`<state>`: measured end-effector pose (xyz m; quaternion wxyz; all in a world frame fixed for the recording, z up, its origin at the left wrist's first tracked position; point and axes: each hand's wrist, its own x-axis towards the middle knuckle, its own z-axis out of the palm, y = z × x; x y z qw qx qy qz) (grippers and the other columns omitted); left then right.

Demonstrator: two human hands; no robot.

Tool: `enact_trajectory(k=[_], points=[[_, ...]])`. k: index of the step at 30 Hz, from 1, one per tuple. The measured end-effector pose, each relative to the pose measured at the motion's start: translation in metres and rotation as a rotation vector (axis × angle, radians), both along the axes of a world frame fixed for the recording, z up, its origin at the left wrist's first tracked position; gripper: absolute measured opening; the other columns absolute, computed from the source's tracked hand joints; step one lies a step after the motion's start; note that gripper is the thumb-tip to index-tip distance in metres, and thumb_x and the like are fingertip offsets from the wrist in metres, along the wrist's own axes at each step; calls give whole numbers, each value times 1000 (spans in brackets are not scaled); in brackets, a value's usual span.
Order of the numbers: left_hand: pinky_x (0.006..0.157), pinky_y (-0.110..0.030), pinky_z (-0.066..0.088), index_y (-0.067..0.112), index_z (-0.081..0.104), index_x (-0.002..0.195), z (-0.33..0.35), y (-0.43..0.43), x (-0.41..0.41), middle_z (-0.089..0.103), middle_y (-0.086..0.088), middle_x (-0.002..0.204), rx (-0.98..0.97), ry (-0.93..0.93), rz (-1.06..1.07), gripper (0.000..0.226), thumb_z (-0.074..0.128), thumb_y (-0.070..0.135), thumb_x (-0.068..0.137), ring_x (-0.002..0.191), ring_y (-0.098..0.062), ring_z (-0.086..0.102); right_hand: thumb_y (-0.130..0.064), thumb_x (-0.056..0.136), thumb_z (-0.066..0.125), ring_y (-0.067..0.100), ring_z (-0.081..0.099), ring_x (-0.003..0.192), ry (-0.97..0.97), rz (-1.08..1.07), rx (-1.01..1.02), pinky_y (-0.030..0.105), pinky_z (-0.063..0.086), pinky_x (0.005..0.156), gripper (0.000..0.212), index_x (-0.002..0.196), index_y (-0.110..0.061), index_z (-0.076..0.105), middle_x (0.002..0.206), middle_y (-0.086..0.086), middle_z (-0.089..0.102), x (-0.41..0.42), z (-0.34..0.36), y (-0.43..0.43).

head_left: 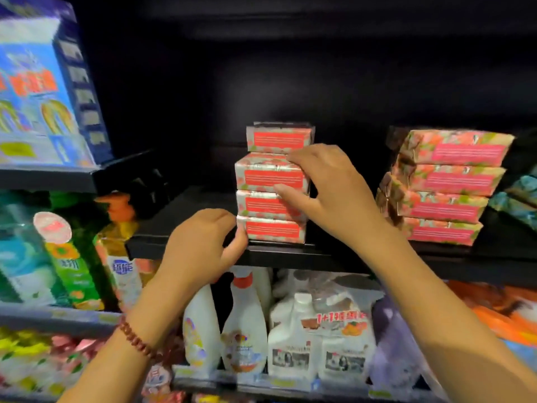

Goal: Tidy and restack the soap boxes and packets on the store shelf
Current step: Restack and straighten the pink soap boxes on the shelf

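Note:
A stack of several floral soap boxes (271, 184) with red labels stands on the black shelf (180, 225). The top box sits further back than the ones below. My right hand (334, 193) grips the right side of the stack, fingers on the second box and thumb across the third. My left hand (203, 245) pinches the left end of the bottom box at the shelf's front edge. A second, slanted stack of the same soap boxes (444, 187) stands to the right, untouched.
A large blue detergent box (37, 91) sits on a higher shelf at left. Green and orange bottles (75, 274) stand lower left. White bottles (293, 333) fill the shelf below. Teal packets (520, 196) lie at far right.

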<state>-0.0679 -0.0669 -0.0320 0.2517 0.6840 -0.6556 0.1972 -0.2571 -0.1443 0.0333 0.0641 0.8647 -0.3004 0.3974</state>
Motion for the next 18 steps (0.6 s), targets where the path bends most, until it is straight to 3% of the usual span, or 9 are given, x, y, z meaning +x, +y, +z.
enact_trajectory(k=[9, 14, 16, 18], points=[[50, -27, 41, 15, 70, 83, -9, -4, 13, 67, 1, 80, -84, -67, -107, 54, 26, 45, 93, 75, -18, 62, -55, 74, 66, 8, 43, 106, -31, -40, 223, 25, 39, 83, 49, 111, -27, 50, 118, -7, 52, 9, 15, 4], [50, -25, 44, 17, 73, 87, -10, -1, 11, 71, 3, 83, -121, -48, -130, 55, 28, 48, 92, 75, -17, 66, -54, 69, 72, -4, 56, 86, 44, 7, 403, 8, 43, 71, 55, 115, -29, 58, 99, -20, 57, 10, 30, 5], [52, -21, 42, 21, 73, 88, -8, 0, 11, 71, 7, 82, -154, 38, -146, 60, 24, 56, 91, 76, -12, 65, -55, 67, 71, -3, 53, 87, -1, -6, 307, 9, 41, 73, 56, 113, -27, 59, 97, -20, 53, 8, 27, 10], [60, -22, 47, 25, 72, 87, -3, -2, 13, 70, 11, 82, -233, 316, -215, 63, 21, 62, 90, 78, -5, 63, -58, 65, 68, 5, 49, 98, -54, -21, 181, 19, 40, 82, 62, 116, -23, 56, 105, -12, 53, 3, 22, 18]])
